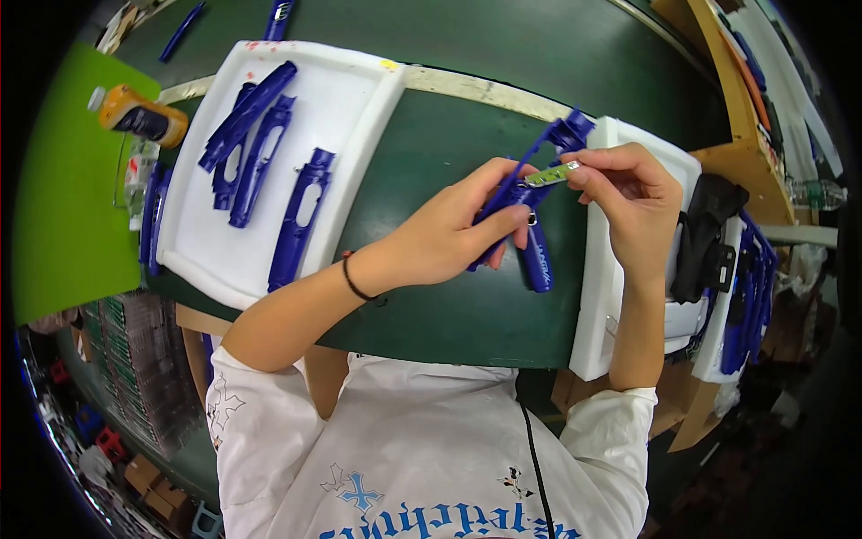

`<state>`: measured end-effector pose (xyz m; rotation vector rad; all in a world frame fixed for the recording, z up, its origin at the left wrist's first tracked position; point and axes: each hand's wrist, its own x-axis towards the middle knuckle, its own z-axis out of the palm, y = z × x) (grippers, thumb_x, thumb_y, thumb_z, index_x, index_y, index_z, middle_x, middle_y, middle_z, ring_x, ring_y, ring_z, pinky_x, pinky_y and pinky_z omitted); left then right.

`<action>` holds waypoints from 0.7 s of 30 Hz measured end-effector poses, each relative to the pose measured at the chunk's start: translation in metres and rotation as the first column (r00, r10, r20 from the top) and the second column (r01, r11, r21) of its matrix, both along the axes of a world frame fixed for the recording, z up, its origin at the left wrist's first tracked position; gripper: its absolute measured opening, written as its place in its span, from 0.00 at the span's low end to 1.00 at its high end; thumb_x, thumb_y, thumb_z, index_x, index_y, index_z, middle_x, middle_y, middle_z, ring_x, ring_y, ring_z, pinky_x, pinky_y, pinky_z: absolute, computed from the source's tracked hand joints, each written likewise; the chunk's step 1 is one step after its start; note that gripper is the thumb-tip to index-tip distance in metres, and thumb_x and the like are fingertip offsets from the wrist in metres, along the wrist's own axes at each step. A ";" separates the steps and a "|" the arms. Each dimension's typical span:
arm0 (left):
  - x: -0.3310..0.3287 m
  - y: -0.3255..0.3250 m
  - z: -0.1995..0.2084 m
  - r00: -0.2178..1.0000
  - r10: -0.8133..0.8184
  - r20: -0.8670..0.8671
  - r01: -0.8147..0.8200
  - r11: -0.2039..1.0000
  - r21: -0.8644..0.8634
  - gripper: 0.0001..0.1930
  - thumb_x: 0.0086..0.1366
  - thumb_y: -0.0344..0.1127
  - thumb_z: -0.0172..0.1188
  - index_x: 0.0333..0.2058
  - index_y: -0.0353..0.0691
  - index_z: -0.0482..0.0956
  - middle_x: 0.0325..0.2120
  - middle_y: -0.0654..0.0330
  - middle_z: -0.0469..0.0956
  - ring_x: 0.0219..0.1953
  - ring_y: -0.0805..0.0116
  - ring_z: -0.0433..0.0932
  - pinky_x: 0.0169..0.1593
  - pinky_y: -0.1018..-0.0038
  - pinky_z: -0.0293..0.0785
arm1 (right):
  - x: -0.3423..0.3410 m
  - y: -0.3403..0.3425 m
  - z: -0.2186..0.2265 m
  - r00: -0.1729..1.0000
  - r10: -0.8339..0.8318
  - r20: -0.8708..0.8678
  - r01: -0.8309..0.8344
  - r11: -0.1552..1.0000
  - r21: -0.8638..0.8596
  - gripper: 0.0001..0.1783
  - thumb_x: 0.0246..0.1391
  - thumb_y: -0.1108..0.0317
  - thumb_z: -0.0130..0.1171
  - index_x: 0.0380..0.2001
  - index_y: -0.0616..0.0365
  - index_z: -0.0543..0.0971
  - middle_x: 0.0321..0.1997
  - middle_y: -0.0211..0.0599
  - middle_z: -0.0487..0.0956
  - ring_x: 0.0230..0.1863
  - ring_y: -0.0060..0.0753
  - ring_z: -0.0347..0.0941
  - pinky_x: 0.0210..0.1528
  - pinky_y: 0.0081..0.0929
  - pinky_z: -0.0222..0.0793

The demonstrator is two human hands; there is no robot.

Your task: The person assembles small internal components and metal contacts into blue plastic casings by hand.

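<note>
Where both hands [539, 211] grip, blue handle part [536, 256] sits half hidden.

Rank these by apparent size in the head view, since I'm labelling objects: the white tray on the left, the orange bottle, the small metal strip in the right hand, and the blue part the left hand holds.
1. White tray, largest by far.
2. Blue part in the left hand.
3. Orange bottle, though fisheye shrinkage at the rim makes this unsure.
4. Metal strip, pinched by the right hand, smallest.

Above a dark green table [422, 171], left hand [449, 235] gripping a blue plastic handle part [532, 202], right hand [628, 202] pinching a small metal strip [551, 174] against it, white tray [355, 103] of blue parts to the table's left.
</note>
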<state>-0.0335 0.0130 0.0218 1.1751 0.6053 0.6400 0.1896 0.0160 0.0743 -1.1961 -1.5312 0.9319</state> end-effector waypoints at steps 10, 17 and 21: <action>0.009 -0.005 -0.008 0.997 0.000 -0.079 0.006 0.997 0.074 0.18 0.77 0.33 0.52 0.62 0.37 0.64 0.37 0.60 0.80 0.29 0.77 0.77 0.32 0.78 0.75 | 0.005 0.001 -0.011 0.967 -0.002 0.256 -0.036 0.989 0.145 0.05 0.53 0.74 0.73 0.34 0.59 0.87 0.29 0.28 0.87 0.21 0.11 0.76 0.24 0.10 0.67; 0.014 -0.008 -0.005 0.995 0.093 -0.048 -0.090 0.994 0.058 0.14 0.78 0.36 0.52 0.56 0.37 0.67 0.36 0.60 0.81 0.29 0.77 0.79 0.31 0.79 0.76 | -0.003 0.001 -0.017 0.861 -0.134 0.491 -0.131 0.873 0.469 0.12 0.48 0.78 0.73 0.39 0.57 0.88 0.35 0.33 0.86 0.35 0.28 0.82 0.34 0.20 0.74; 0.011 -0.009 -0.002 0.977 0.202 -0.073 -0.203 0.979 -0.002 0.11 0.79 0.40 0.50 0.47 0.37 0.70 0.31 0.59 0.81 0.24 0.78 0.78 0.27 0.79 0.75 | -0.012 -0.002 -0.019 0.811 -0.207 0.547 -0.134 0.845 0.518 0.17 0.46 0.76 0.73 0.42 0.53 0.89 0.39 0.34 0.77 0.36 0.31 0.76 0.37 0.24 0.74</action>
